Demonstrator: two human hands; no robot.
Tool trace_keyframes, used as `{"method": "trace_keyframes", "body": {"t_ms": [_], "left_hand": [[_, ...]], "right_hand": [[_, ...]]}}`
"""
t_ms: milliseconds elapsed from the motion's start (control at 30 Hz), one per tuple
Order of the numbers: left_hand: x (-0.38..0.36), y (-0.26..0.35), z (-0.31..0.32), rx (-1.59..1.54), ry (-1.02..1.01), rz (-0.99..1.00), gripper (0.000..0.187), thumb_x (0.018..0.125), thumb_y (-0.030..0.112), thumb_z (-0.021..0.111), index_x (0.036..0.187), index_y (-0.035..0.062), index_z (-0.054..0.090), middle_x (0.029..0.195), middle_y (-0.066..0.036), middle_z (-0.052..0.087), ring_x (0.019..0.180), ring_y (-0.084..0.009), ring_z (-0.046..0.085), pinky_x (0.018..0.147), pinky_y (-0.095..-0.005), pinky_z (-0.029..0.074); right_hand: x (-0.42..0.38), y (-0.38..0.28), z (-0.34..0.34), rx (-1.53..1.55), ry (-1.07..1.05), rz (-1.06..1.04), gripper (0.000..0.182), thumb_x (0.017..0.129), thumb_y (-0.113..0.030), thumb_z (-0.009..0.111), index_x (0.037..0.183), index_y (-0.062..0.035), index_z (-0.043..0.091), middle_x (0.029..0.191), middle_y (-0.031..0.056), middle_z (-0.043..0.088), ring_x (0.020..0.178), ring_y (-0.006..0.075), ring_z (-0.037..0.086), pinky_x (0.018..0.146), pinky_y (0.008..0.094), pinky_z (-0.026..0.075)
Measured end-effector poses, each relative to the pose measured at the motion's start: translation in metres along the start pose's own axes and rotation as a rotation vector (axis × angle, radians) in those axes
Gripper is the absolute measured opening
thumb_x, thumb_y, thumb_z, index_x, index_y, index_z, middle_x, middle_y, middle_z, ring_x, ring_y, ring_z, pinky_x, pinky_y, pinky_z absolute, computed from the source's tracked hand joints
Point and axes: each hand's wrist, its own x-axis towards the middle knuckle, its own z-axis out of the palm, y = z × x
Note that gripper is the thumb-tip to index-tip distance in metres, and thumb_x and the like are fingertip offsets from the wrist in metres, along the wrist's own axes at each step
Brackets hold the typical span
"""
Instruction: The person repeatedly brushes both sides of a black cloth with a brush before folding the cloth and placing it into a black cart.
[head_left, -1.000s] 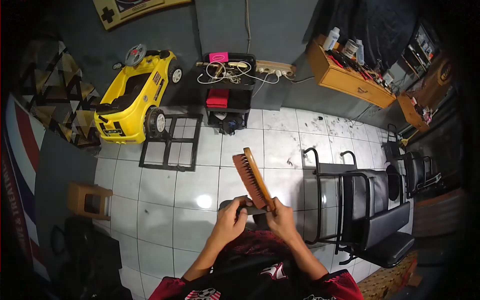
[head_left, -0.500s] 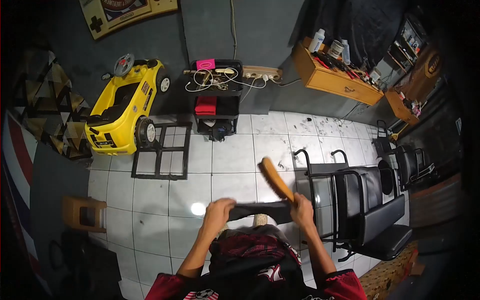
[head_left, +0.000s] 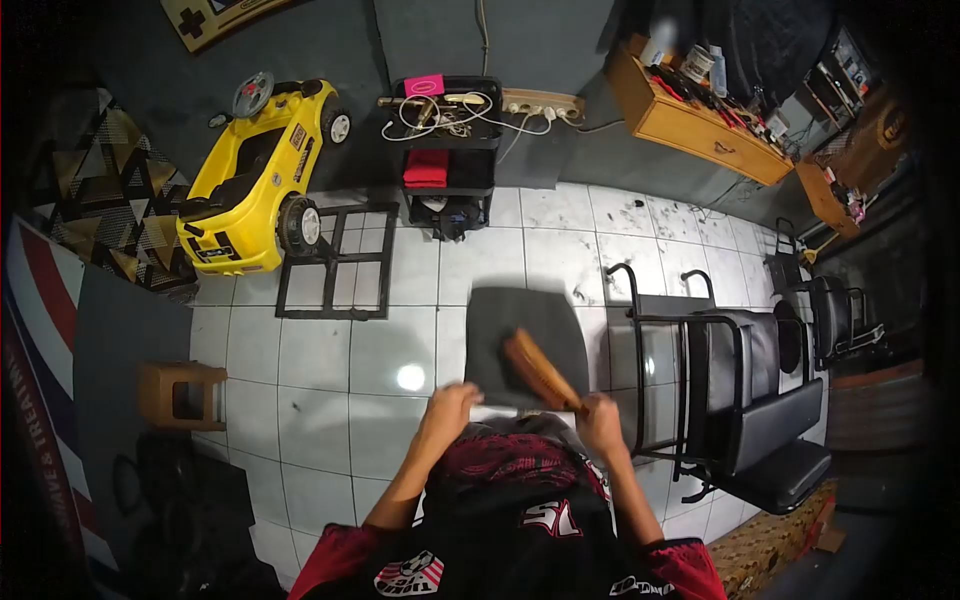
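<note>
Brush (head_left: 538, 370), clasped in right hand (head_left: 602, 418), now lies on the seemingly raised dark cloth (head_left: 525, 345) left hand (head_left: 449, 405) pinches.

striped banner (head_left: 30, 400) | partial "&TREATM" | other lettering unreadable

Both forearms reach forward from the chest, elbows bent and held out wide. The left hand (head_left: 450, 404) is curled with its fingers pinched shut. The right hand (head_left: 600, 413) is a closed fist, knuckles up, wrist cocked slightly inward.
</note>
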Motion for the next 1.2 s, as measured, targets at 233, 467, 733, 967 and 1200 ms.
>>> {"method": "trace_keyframes", "body": {"t_ms": [233, 467, 733, 967, 1200], "left_hand": [[-0.015, 0.016, -0.008, -0.187, 0.173, -0.134, 0.021, 0.084, 0.0, 0.048, 0.1, -0.0029, 0.061, 0.074, -0.017, 0.065, 0.066, -0.0216, 0.065, 0.061, -0.0298, 0.051], [0.016, 0.135, -0.076, -0.066, 0.515, 0.381, 0.034, 0.076, -0.011, 0.047, 0.106, -0.0009, 0.06, 0.101, -0.019, 0.062, 0.092, -0.0306, 0.063, 0.076, -0.0327, 0.052], [-0.009, 0.015, -0.022, 0.094, -0.473, -0.04, 0.035, 0.075, -0.012, 0.04, 0.104, -0.0033, 0.057, 0.093, -0.025, 0.062, 0.089, -0.0314, 0.063, 0.077, -0.0351, 0.051], [0.006, 0.074, -0.052, -0.101, 0.164, 0.066, 0.035, 0.077, -0.011, 0.041, 0.106, -0.0008, 0.058, 0.096, -0.02, 0.064, 0.09, -0.0305, 0.064, 0.081, -0.0335, 0.049], [-0.021, 0.135, -0.056, -0.004, 0.616, 0.491, 0.039, 0.067, -0.016, 0.043, 0.101, -0.0085, 0.059, 0.107, -0.022, 0.06, 0.1, -0.0318, 0.06, 0.084, -0.0334, 0.05]], "right_hand": [[0.014, -0.017, -0.008, 0.191, 0.32, -0.003, 0.015, 0.066, 0.007, 0.058, 0.079, 0.0011, 0.063, 0.083, 0.0164, 0.057, 0.074, 0.0322, 0.06, 0.066, 0.0357, 0.048], [0.024, -0.082, -0.107, 0.425, 0.79, -0.359, 0.038, 0.074, -0.005, 0.048, 0.111, 0.002, 0.055, 0.119, 0.018, 0.051, 0.114, 0.0297, 0.047, 0.099, 0.0381, 0.035], [-0.002, -0.009, -0.025, 0.099, -0.122, -0.121, 0.017, 0.066, 0.002, 0.053, 0.081, 0.0023, 0.061, 0.071, 0.0209, 0.059, 0.064, 0.0276, 0.062, 0.06, 0.0378, 0.047], [0.022, -0.072, -0.078, 0.526, 0.222, 0.075, 0.02, 0.067, 0.001, 0.052, 0.085, 0.0056, 0.06, 0.072, 0.0202, 0.059, 0.063, 0.0286, 0.062, 0.06, 0.0357, 0.048], [-0.005, -0.082, -0.105, 0.422, 0.753, -0.417, 0.019, 0.082, 0.001, 0.038, 0.089, -0.001, 0.056, 0.11, 0.0162, 0.055, 0.087, 0.0245, 0.059, 0.069, 0.0285, 0.05]]}}
